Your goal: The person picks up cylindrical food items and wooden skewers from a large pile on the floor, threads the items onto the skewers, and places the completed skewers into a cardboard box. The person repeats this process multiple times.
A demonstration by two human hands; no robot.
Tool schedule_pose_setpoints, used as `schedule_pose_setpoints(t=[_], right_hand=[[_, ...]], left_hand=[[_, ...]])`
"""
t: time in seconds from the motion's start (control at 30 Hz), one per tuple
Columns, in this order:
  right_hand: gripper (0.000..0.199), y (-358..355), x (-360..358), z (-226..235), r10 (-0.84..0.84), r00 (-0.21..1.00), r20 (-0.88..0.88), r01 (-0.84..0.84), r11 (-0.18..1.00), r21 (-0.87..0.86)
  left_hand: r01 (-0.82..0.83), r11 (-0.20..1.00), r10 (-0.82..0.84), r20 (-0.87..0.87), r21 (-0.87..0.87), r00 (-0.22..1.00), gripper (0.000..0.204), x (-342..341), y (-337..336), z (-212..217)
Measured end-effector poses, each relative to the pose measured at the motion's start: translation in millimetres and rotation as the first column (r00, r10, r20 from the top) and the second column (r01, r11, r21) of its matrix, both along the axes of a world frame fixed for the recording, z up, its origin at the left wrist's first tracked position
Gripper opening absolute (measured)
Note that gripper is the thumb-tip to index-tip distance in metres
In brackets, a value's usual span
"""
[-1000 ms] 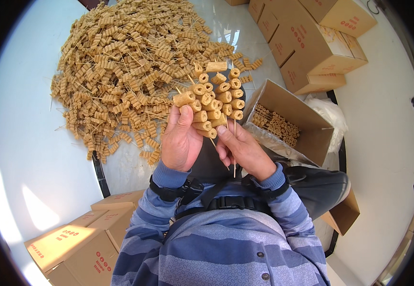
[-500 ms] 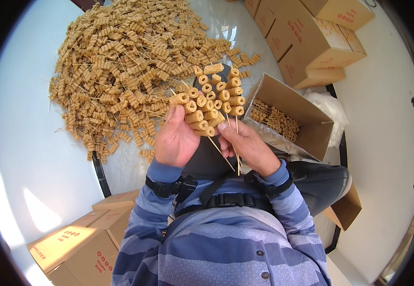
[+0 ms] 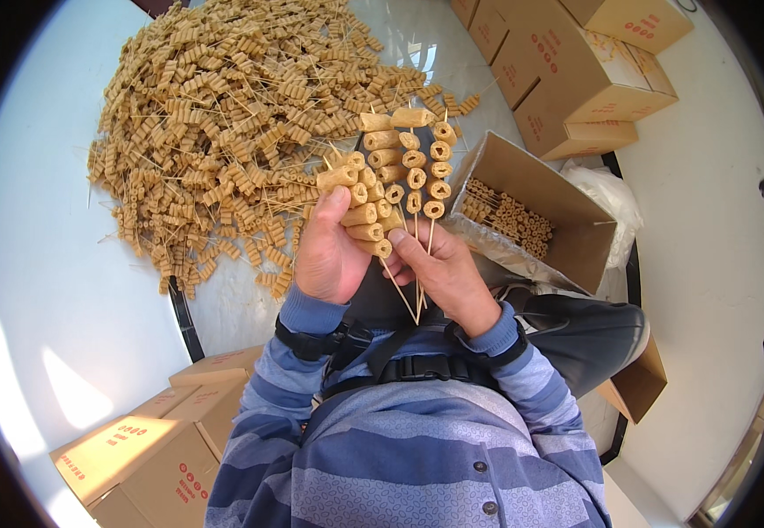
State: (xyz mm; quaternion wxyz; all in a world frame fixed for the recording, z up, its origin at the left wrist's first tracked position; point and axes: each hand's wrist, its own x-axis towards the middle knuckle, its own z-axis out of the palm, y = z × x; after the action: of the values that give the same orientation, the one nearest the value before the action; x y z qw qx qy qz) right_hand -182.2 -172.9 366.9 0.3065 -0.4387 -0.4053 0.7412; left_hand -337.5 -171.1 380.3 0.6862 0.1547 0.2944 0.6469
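Note:
Several wooden skewers threaded with short golden-brown hollow rolls (image 3: 364, 214) fill my two hands over my lap. My left hand (image 3: 329, 251) is closed around the rolls of the left skewers, its thumb pressed on the front. My right hand (image 3: 448, 277) pinches the bare sticks below the rolls of the right skewers, thumb on top. Those right skewers (image 3: 439, 169) fan out, with the outermost standing apart from the others. Bare stick ends (image 3: 408, 304) cross below my hands. The fingers behind the bunch are partly hidden.
A big heap of loose skewered rolls (image 3: 215, 132) covers the floor ahead and left. At my right an open carton (image 3: 576, 211) holds more skewers, beside white plastic (image 3: 609, 202). Closed cartons stand stacked far right (image 3: 567, 79) and near left (image 3: 153, 440).
The skewers at the right have spread apart and tilted outward. My right hand has shifted slightly left and down along the sticks; my left hand still clasps its bunch.

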Motion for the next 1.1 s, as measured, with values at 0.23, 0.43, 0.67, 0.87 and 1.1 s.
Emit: schedule_pose_setpoints(t=[0.23,0.43,0.67,0.87,1.1], right_hand=[[0.032,-4,0,6,-0.026,0.999,-0.043,0.025,1.0,-0.009],[0.035,4,12,8,0.007,0.998,0.063,-0.004,0.999,-0.042],[0.036,3,8,11,0.058,0.987,0.15,-0.058,0.998,-0.004],[0.034,1,11,16,0.184,0.982,0.036,-0.183,0.982,-0.041],[0.041,2,15,18,0.268,0.963,0.025,-0.266,0.961,-0.075]], left_hand=[[-0.187,0.979,0.183,-0.048,-0.081,0.982,0.034,4,5,-6],[-0.282,0.959,0.282,-0.011,0.03,0.959,0.035,-16,15,-10],[-0.298,0.953,0.302,-0.112,0.046,0.947,0.036,-3,10,-4],[-0.218,0.971,0.219,0.007,0.102,0.976,0.047,2,14,-1],[-0.135,0.984,0.133,0.019,0.117,0.991,0.053,1,16,-4]])
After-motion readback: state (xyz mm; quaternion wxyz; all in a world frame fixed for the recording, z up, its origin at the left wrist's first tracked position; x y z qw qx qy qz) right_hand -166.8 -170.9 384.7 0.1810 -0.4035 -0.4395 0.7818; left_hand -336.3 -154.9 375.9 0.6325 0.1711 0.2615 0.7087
